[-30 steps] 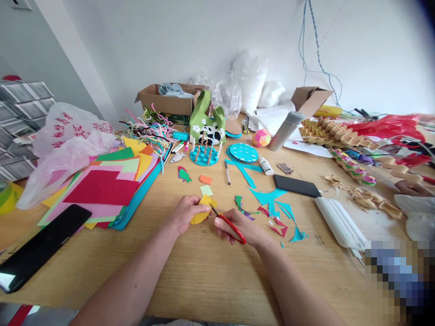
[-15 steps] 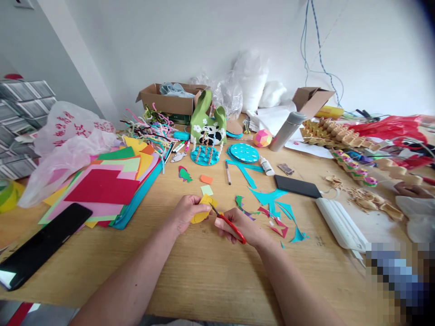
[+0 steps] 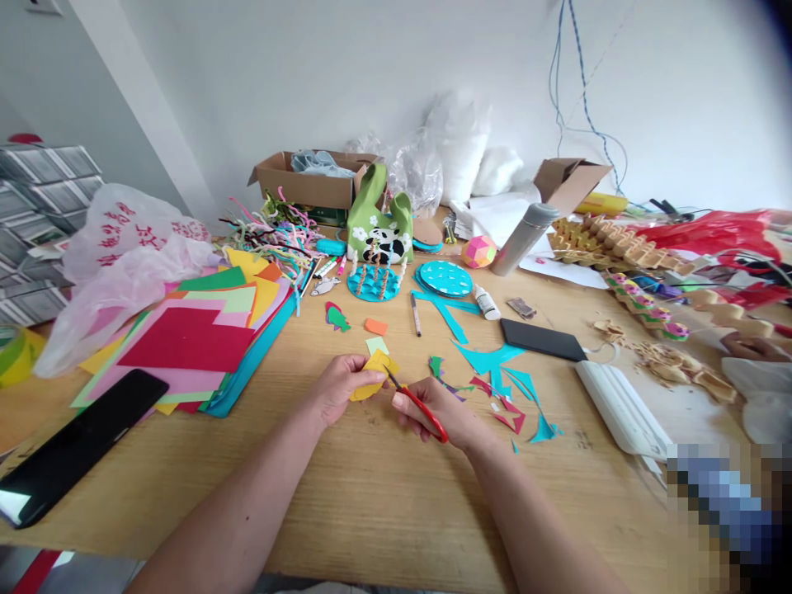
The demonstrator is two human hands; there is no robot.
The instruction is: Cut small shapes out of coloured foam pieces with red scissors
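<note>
One yellow piece of paper (image 3: 384,363) sits between the two hands, and from my remote seat I see its left side pinched in the left hand (image 3: 340,389), thumb on top. A curved dark line shows on it. The right hand (image 3: 440,406) is curled around the red-handled scissors (image 3: 413,398), their blades at the paper's right edge; I cannot tell how far they are parted.

Just beyond the left hand, I have a pale green slip (image 3: 376,346) on the wooden table (image 3: 346,503), an orange slip (image 3: 375,327) past it, and a green-and-purple cutout (image 3: 337,318) to their left. Right of the right hand lie red scraps (image 3: 511,415), with blue offcuts (image 3: 488,357) around and beyond them. A pen (image 3: 416,315) lies ahead of both hands.

Well left of the left hand, I make out coloured sheets (image 3: 186,340); well right of the right hand, a white device (image 3: 620,407). Farther ahead of both, I see a green panda bag (image 3: 380,223) and a grey flask (image 3: 525,239).
</note>
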